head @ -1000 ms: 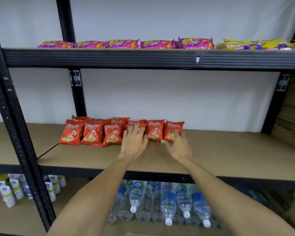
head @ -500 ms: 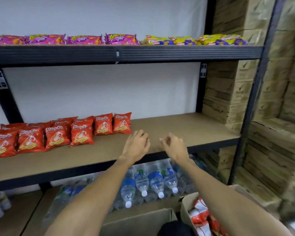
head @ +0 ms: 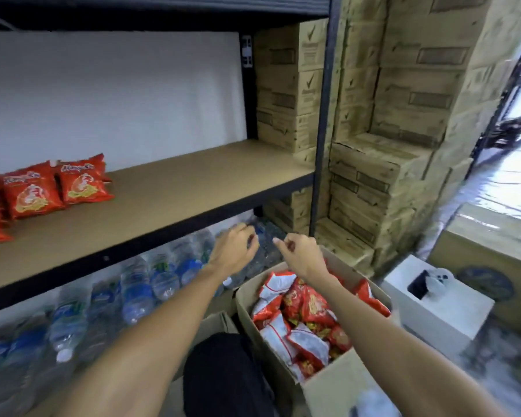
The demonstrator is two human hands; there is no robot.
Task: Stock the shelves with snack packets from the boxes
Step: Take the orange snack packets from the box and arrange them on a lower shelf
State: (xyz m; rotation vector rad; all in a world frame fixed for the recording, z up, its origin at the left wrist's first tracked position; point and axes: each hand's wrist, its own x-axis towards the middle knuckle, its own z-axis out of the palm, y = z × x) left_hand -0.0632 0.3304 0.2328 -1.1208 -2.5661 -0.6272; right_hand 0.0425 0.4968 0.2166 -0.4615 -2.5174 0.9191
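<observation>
Red snack packets [head: 42, 191] lie in a row on the left part of the brown middle shelf [head: 169, 188]. An open cardboard box [head: 328, 383] on the floor at lower right holds several red and white snack packets [head: 301, 320]. My left hand [head: 233, 248] hangs in front of the shelf edge, fingers loosely curled, holding nothing. My right hand [head: 301, 254] hovers over the far end of the box, fingers curled in, also holding nothing.
Water bottles [head: 133, 290] lie packed on the lower shelf. Stacked cardboard cartons [head: 388, 145] fill the right behind a black upright [head: 322, 115]. A white box [head: 436, 299] stands right of the snack box. My dark-clad knee [head: 223, 374] sits at the bottom centre.
The view has swung right and down, from the shelf row to the box. Both hands left the packets on the shelf and came back and down over the box.
</observation>
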